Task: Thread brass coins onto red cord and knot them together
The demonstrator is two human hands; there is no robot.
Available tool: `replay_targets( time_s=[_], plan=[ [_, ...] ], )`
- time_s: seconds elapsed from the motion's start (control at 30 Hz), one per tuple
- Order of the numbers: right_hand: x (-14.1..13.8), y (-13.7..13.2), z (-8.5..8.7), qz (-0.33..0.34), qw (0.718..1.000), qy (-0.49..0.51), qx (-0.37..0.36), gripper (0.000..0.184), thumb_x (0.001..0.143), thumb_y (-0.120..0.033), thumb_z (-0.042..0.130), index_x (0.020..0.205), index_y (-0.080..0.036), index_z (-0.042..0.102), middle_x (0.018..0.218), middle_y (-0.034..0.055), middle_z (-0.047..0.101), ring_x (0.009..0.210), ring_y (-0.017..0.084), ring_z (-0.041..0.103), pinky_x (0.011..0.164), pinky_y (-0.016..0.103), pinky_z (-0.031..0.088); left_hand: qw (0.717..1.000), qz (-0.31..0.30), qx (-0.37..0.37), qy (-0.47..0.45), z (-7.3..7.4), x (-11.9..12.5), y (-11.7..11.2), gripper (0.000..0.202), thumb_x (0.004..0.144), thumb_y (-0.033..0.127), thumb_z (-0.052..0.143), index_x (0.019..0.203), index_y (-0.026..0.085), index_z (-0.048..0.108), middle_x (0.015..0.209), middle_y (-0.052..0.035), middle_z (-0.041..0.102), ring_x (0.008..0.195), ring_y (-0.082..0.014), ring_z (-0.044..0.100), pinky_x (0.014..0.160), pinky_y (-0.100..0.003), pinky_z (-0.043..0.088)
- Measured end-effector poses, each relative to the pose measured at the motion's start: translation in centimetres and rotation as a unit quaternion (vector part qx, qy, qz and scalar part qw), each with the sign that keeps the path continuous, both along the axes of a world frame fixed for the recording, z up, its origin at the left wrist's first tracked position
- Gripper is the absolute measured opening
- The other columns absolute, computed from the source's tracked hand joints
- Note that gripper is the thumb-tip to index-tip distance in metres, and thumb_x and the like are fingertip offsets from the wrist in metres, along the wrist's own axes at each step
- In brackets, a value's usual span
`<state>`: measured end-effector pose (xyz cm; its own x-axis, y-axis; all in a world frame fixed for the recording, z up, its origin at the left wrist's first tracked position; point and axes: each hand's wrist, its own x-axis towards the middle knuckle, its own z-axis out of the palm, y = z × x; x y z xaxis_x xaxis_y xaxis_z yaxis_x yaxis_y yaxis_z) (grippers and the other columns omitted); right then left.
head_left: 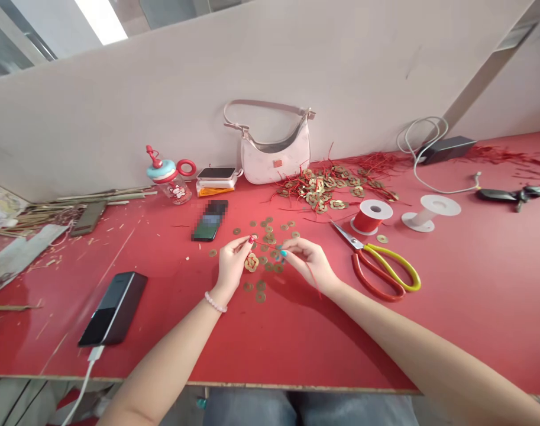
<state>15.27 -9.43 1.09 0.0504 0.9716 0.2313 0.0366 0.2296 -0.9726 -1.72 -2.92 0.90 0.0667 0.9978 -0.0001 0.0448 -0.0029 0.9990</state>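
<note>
Red cord (266, 244), between left hand (232, 263), right hand (314, 264)

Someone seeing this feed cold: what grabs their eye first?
Probably the vivid red tabletop, with a pale pink handbag standing at its back. Next, the scissors with red and yellow handles, right of the right hand. Centrally, a red cord stretches from the left hand to the right, above scattered coins.

We take this for a small craft workshop: on the red tabletop (234, 349) we see corded coins (316, 188) heaped near the far edge, loose coins (261, 285) nearer the front edge, scissors (366, 248) and a thread spool (368, 222) to their right, and sticks (34, 219) by the far left corner.
</note>
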Motion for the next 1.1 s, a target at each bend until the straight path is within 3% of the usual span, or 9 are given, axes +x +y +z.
replay_targets(
  time_s=[0.1, 0.2, 0.3, 0.4, 0.6, 0.77, 1.0, 1.1],
  plan=[
    [0.2, 0.6, 0.2, 0.025, 0.978, 0.192, -0.079, 0.014, 0.072, -0.031, 0.065, 0.073, -0.018, 0.06, 0.065, -0.0007, 0.065, 0.062, 0.01, 0.061, 0.064, 0.022, 0.049, 1.0, 0.016, 0.002, -0.006, -0.1, -0.1, 0.3, 0.03, 0.071, 0.034, 0.065, 0.09, 0.013, 0.069, 0.095, -0.011, 0.069, 0.088, -0.0191, 0.064, 0.077, -0.029, 0.05],
    [0.9, 1.3, 0.1, 0.048, 0.936, 0.333, -0.102, 0.017, 0.064, -0.03, 0.073, 0.073, -0.02, 0.063, 0.062, -0.003, 0.064, 0.058, 0.007, 0.059, 0.062, 0.019, 0.049, 1.0, 0.026, 0.004, -0.001, 0.0, -0.3, 0.4, 0.028, 0.071, 0.033, 0.064, 0.09, 0.013, 0.069, 0.093, -0.01, 0.07, 0.087, -0.0179, 0.065, 0.076, -0.027, 0.05],
    [1.8, 1.6, -0.1, 0.06, 0.907, 0.403, -0.111, 0.021, 0.059, -0.029, 0.076, 0.075, -0.02, 0.064, 0.063, -0.004, 0.063, 0.057, 0.004, 0.056, 0.06, 0.016, 0.048, 0.999, 0.034, -0.009, 0.013, 0.1, -0.4, 0.4, 0.029, 0.071, 0.032, 0.065, 0.092, 0.012, 0.069, 0.087, -0.0092, 0.071, 0.079, -0.017, 0.065, 0.069, -0.025, 0.051],
    [2.5, 1.7, -0.4, 0.053, 0.902, 0.413, -0.109, 0.021, 0.061, -0.033, 0.075, 0.075, -0.021, 0.063, 0.061, -0.0046, 0.059, 0.055, 0.004, 0.053, 0.058, 0.016, 0.047, 0.999, 0.037, -0.007, 0.017, 0.3, -0.4, 0.3, 0.03, 0.071, 0.032, 0.065, 0.093, 0.012, 0.069, 0.085, -0.0091, 0.07, 0.079, -0.0175, 0.065, 0.067, -0.024, 0.051],
    [2.3, 1.4, -0.8, 0.068, 0.948, 0.288, -0.119, 0.03, 0.062, -0.043, 0.071, 0.061, -0.018, 0.056, 0.047, -0.0041, 0.048, 0.046, 0.007, 0.042, 0.051, 0.021, 0.039, 1.0, 0.018, 0.0, 0.024, 0.3, -0.6, 0.2, 0.033, 0.07, 0.035, 0.066, 0.093, 0.012, 0.068, 0.087, -0.0099, 0.07, 0.08, -0.019, 0.065, 0.067, -0.025, 0.051],
    [1.1, 0.7, -0.2, 0.092, 0.978, 0.129, -0.135, 0.03, 0.065, -0.042, 0.069, 0.057, -0.016, 0.055, 0.051, -0.0032, 0.05, 0.047, 0.007, 0.043, 0.051, 0.021, 0.037, 0.999, 0.001, 0.02, 0.043, -0.3, -0.8, 0.2, 0.037, 0.069, 0.037, 0.065, 0.095, 0.011, 0.068, 0.085, -0.0103, 0.07, 0.077, -0.0197, 0.064, 0.062, -0.026, 0.05],
    [0.1, 0.1, 0.5, 0.124, 0.983, -0.091, -0.099, 0.03, 0.078, -0.039, 0.055, 0.061, -0.015, 0.06, 0.055, -0.0003, 0.054, 0.052, 0.008, 0.046, 0.054, 0.021, 0.037, 0.991, -0.021, 0.077, 0.106, 0.3, -0.5, -0.4, 0.028, 0.073, 0.037, 0.062, 0.087, 0.014, 0.07, 0.083, -0.0089, 0.07, 0.073, -0.0178, 0.064, 0.062, -0.025, 0.049],
    [-0.3, -0.2, 0.3, 0.133, 0.974, -0.171, -0.068, 0.03, 0.081, -0.036, 0.051, 0.062, -0.014, 0.06, 0.058, 0.0007, 0.056, 0.054, 0.008, 0.046, 0.055, 0.021, 0.037, 0.985, -0.039, 0.092, 0.14, 0.6, -0.4, -0.8, 0.027, 0.076, 0.036, 0.058, 0.088, 0.015, 0.07, 0.072, -0.0067, 0.069, 0.06, -0.0145, 0.061, 0.054, -0.022, 0.046]
  ],
)
